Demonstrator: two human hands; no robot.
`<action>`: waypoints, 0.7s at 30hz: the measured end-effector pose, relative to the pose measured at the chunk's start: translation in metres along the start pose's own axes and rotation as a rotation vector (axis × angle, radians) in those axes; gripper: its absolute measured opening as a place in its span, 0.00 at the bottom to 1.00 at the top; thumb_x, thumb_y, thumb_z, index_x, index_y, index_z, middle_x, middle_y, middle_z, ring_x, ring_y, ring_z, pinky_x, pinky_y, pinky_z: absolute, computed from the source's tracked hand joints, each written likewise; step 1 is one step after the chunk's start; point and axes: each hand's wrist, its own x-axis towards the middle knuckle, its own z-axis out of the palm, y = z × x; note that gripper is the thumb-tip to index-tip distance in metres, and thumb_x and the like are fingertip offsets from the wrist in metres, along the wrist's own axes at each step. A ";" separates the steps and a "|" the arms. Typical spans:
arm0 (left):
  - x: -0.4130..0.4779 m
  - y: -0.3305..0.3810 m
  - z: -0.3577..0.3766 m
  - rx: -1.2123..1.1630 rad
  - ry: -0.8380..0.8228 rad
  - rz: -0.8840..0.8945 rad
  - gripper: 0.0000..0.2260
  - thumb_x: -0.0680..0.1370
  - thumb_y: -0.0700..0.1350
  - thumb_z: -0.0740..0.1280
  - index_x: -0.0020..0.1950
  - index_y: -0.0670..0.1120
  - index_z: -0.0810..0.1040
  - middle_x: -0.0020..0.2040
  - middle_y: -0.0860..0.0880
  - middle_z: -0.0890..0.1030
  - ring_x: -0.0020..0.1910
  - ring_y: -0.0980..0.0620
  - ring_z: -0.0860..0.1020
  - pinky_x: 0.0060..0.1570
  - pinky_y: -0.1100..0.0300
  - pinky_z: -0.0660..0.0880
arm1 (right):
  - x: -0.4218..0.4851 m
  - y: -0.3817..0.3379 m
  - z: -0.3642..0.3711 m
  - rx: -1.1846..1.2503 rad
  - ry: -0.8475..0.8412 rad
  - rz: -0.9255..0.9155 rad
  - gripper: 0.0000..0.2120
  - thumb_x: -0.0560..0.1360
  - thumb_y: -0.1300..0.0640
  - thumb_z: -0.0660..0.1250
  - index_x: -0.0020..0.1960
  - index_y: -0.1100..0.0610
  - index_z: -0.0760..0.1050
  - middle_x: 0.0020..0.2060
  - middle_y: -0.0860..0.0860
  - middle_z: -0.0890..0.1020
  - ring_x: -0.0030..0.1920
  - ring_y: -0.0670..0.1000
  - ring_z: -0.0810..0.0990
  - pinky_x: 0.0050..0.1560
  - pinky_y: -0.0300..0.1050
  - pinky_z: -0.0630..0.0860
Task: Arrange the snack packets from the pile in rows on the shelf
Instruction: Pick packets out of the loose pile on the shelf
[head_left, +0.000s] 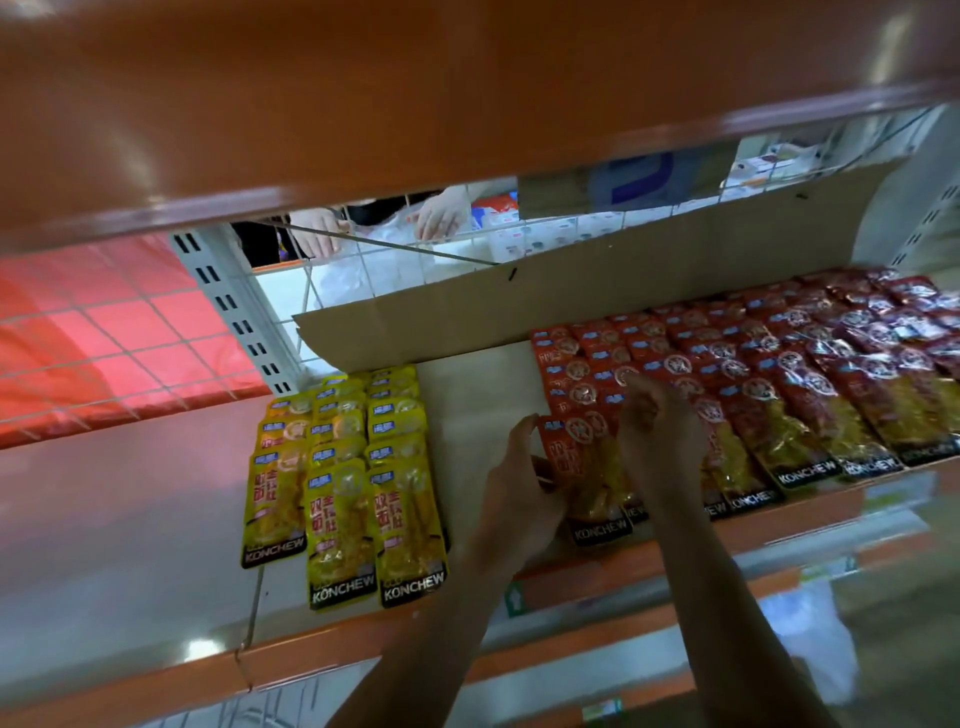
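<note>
Two hands work at the shelf's (478, 395) front edge, just behind its orange lip (363, 639). The left hand (519, 483) curls its fingers and thumb round the left side of the front red packet (592, 488), apparently to square it as the head of the leftmost red row. The right hand (660, 436) lies on the packets just behind with its fingers bent; blur hides whether it pinches one or only steadies the row. The red packets (810, 374) run from here to the shelf's right end in overlapping rows, each packet tucked under the one in front, so the brand strip shows only along the front edge. Toward the left end lie the yellow packets (353, 467), three rows shingled the same way, kept well apart from the red ones by a bare strip of shelf (likely room for more rows). No loose pile is in view. Along the back edge a cardboard strip (597, 296) stands on edge against the wire mesh (363, 270), probably to stop packets slipping through. Beyond the mesh another person's hands (441, 213) are dimly seen. An upper shelf (415, 104) hangs across the top of the view.
</note>
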 end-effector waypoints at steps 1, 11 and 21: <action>-0.002 0.001 0.003 0.001 -0.007 0.005 0.35 0.71 0.50 0.75 0.72 0.58 0.61 0.41 0.55 0.81 0.40 0.62 0.80 0.38 0.66 0.78 | 0.001 0.003 -0.002 -0.015 0.013 -0.012 0.14 0.78 0.64 0.61 0.62 0.58 0.77 0.56 0.54 0.81 0.56 0.52 0.78 0.51 0.41 0.70; -0.009 0.015 0.020 0.271 0.127 0.103 0.31 0.73 0.56 0.71 0.73 0.51 0.64 0.50 0.50 0.83 0.47 0.51 0.82 0.48 0.57 0.77 | 0.001 0.021 -0.006 -0.215 -0.065 -0.091 0.16 0.77 0.67 0.60 0.63 0.59 0.77 0.58 0.55 0.81 0.58 0.56 0.78 0.57 0.46 0.72; -0.010 0.017 0.028 0.328 0.099 0.088 0.33 0.74 0.60 0.68 0.73 0.50 0.60 0.54 0.48 0.82 0.48 0.49 0.82 0.49 0.55 0.79 | -0.003 0.025 -0.003 -0.234 -0.073 -0.121 0.16 0.76 0.68 0.62 0.62 0.60 0.77 0.59 0.56 0.80 0.60 0.55 0.77 0.55 0.41 0.67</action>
